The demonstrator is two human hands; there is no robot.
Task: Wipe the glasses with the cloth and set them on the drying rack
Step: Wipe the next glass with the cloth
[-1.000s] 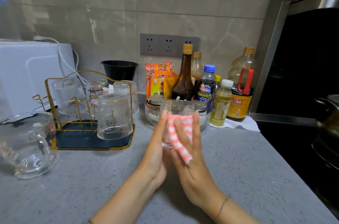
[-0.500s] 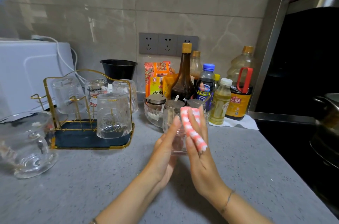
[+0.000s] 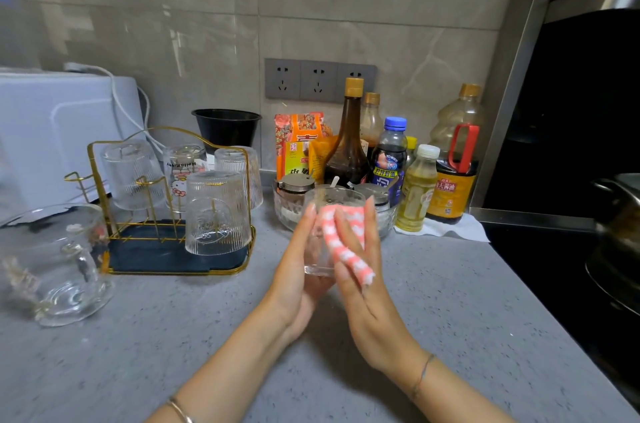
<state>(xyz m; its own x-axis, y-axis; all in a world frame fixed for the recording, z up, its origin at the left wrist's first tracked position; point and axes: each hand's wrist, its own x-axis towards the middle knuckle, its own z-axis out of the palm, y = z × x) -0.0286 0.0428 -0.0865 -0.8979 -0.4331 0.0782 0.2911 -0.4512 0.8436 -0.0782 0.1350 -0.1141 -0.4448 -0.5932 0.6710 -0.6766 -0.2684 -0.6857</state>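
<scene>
Clear drinking glass [image 3: 318, 261] is held upright over the grey speckled bench [image 3: 433, 318], sandwiched between the left hand [image 3: 298, 270] and right hand [image 3: 363, 291], all fingers [image 3: 370, 225] kept straight and flat. A pink-and-white checked cloth [image 3: 341, 242] is pressed to its side by the right hand. Four upturned glasses [image 3: 216, 215] are seen on the gold wire drying rack [image 3: 149, 258], apart to the left.

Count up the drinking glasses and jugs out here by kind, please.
Ribbed glasses upside down on the drying rack: 3
Cartoon-print glass on the rack: 1
Glass between the left hand and right hand: 1
Large glass jug: 1
Total: 6
</scene>
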